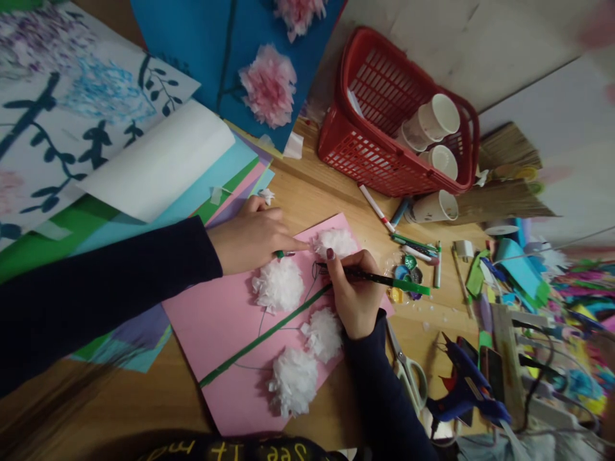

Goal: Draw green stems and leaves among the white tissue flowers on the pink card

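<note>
Wooden table (300, 186): pink paper sheet (214, 326) flat on it, long axis lower left to upper right. Painted green stem (262, 339) runs the same diagonal. Left hand (250, 235): index straight, pointing right, others curled, can't tell if gripping. Right hand (358, 301): pinched around black-and-green pen (384, 280) over sheet's upper right; pen nearly level, tip left, green end right. Top white tissue flower (340, 242) just beside left fingertip.
</note>
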Motion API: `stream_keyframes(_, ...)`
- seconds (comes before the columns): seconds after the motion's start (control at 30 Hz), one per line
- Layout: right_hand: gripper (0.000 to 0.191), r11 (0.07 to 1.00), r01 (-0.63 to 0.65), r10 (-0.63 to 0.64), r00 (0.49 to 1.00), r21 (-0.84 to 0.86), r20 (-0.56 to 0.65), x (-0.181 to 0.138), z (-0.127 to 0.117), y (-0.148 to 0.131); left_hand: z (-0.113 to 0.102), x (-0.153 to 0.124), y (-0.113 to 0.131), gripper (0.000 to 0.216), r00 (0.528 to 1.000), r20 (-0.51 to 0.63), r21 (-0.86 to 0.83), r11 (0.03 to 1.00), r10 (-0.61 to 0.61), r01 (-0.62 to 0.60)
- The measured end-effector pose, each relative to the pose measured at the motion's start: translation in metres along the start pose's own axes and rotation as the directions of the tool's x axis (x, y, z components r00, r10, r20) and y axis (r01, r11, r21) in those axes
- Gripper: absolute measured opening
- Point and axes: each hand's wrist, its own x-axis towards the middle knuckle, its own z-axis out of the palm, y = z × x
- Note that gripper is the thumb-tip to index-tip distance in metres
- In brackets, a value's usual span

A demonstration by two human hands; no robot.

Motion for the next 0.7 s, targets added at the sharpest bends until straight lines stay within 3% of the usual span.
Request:
stream_keyframes(0.43, 0.028, 0.999, -0.037, 0.038, 0.998, -0.011, 0.051, -0.0002, 0.0003, 0.0026, 0.0019, 0.0004, -0.0012, 0.048, 1.0, -0.013, 0.005, 1.0, 0.002, -0.002)
stream_keyframes(0.7, 0.027, 0.998, 0.022, -0.017, 0.996, -0.053, 0.084, 0.0012, -0.0029, -0.0042, 0.0013, 0.0, -0.0015, 0.048, 1.0, -0.005, -0.002, 1.0, 0.011, -0.011)
